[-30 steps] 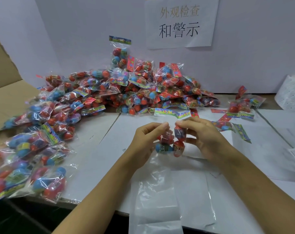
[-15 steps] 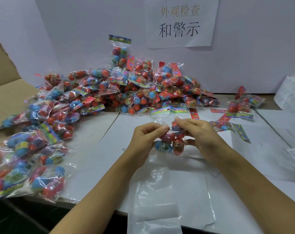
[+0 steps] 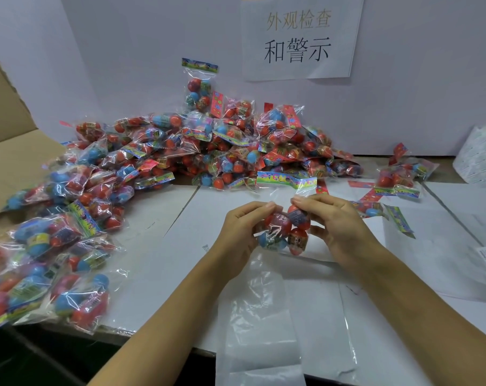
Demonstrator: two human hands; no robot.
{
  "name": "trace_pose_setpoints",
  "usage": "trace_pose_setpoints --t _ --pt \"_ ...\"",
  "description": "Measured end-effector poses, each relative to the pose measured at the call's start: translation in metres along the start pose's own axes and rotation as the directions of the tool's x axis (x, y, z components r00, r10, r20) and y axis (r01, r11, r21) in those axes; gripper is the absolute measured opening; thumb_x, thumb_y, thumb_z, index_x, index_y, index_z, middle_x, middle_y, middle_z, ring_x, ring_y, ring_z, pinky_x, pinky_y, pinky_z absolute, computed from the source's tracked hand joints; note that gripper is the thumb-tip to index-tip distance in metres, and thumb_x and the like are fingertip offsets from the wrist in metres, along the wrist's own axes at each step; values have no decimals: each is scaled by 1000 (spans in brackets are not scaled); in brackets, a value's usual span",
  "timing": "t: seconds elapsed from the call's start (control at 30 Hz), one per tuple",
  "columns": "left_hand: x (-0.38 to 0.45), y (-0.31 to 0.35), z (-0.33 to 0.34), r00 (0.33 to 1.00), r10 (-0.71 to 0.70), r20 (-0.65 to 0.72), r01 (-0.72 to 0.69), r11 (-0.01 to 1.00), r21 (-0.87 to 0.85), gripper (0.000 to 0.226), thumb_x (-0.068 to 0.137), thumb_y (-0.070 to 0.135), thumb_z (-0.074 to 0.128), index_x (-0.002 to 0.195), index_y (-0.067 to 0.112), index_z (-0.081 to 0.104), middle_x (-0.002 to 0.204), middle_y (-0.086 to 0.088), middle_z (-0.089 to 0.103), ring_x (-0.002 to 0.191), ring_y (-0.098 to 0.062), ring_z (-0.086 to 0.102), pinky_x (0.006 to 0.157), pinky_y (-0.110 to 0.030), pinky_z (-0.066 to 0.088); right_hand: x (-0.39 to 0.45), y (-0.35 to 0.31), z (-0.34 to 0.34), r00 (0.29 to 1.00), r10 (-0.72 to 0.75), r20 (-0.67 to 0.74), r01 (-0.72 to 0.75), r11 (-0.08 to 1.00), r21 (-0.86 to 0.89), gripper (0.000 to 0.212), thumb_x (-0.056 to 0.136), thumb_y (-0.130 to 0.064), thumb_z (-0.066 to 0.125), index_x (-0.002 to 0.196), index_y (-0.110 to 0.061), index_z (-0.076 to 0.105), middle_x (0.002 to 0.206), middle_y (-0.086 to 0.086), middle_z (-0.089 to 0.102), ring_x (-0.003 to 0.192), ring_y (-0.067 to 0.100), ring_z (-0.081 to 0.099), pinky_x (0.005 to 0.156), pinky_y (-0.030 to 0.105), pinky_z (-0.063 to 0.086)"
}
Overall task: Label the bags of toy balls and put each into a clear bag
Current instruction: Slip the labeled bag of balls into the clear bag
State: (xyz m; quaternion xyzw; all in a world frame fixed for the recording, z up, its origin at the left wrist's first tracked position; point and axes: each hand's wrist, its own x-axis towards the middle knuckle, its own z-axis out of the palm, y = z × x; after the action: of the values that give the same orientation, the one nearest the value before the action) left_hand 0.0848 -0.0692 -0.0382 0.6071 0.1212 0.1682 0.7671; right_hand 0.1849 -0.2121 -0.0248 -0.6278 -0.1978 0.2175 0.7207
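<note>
**One Bag of Toy Balls Held Over the Clear Bags, Hundreds to Go**

Head view: A person holds one bag of toy balls (image 3: 285, 228) just above the white table (image 3: 164, 260), near the middle of the scene. The left hand (image 3: 243, 228) pinches the bag's upper left side between thumb and curled fingers; the right hand (image 3: 332, 221) grips its upper right side, fingertips meeting the left hand's over the top ball. Red and blue balls show between the palms. The bag's printed header card (image 3: 286, 179) points to the far side, toward the wall, so its long axis runs near to far, with the bottom ball nearest the person.

A stack of clear bags (image 3: 264, 310) lies flat on the table directly below and nearer, its mouth seemingly toward the hands. A large heap of ball bags (image 3: 208, 146) fills the far and left side, spilling onto a cardboard box flap (image 3: 10, 165). A few more bags (image 3: 397, 179) lie far right, beside sheets of labels (image 3: 481, 160). A paper sign (image 3: 300, 37) hangs on the wall.

The step in hand appears to be readying this bag for sleeving; whether it is labelled cannot be told. The next move likely calls for opening the top clear bag's mouth and sliding the bag in bottom first.
</note>
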Motion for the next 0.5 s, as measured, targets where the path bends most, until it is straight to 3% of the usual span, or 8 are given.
trace_pose_setpoints --t 0.17,0.27,0.33,0.4,0.5 --pt "1 -2 -4 1000 -18 14 18 1000 21 26 90 32 70 105 12 77 99 -6 76 92 -17 73 78 -34 62 1 0 -3 998 -11 -60 11 1000 -5 13 84 -27 77 75 -18 79 80 2 73 85 18 64 82 38 49" --pt "2 -4 -6 997 -16 81 14 999 35 19 90 22 74 105 10 76 104 -11 76 97 -24 74 75 -35 61 3 -1 -4 996 -9 -89 12 999 33 14 84 -30 77 77 -18 80 77 -1 73 81 15 65 73 30 54" --pt "2 -6 -6 997 -3 76 0 999 43 14 90 19 76 101 12 77 102 -11 76 97 -26 75 74 -35 62 2 -1 -4 995 -2 -99 5 999 32 19 85 -34 76 87 -16 80 81 -1 75 82 14 67 68 28 55" --pt "3 -5 -6 999 10 43 -11 1000 24 24 82 26 79 102 13 76 102 -10 77 96 -26 75 74 -36 62 3 0 -3 993 -17 -121 19 1000 10 28 85 -39 75 102 -16 76 93 0 77 92 15 69 68 27 54" --pt "4 -3 -9 999 39 -28 -40 999 -18 39 76 31 79 108 9 73 103 -11 78 97 -26 76 75 -38 63 1 3 -3 951 -167 -261 133 981 -144 34 84 -39 77 111 -20 68 107 -1 71 99 14 66 69 27 53"
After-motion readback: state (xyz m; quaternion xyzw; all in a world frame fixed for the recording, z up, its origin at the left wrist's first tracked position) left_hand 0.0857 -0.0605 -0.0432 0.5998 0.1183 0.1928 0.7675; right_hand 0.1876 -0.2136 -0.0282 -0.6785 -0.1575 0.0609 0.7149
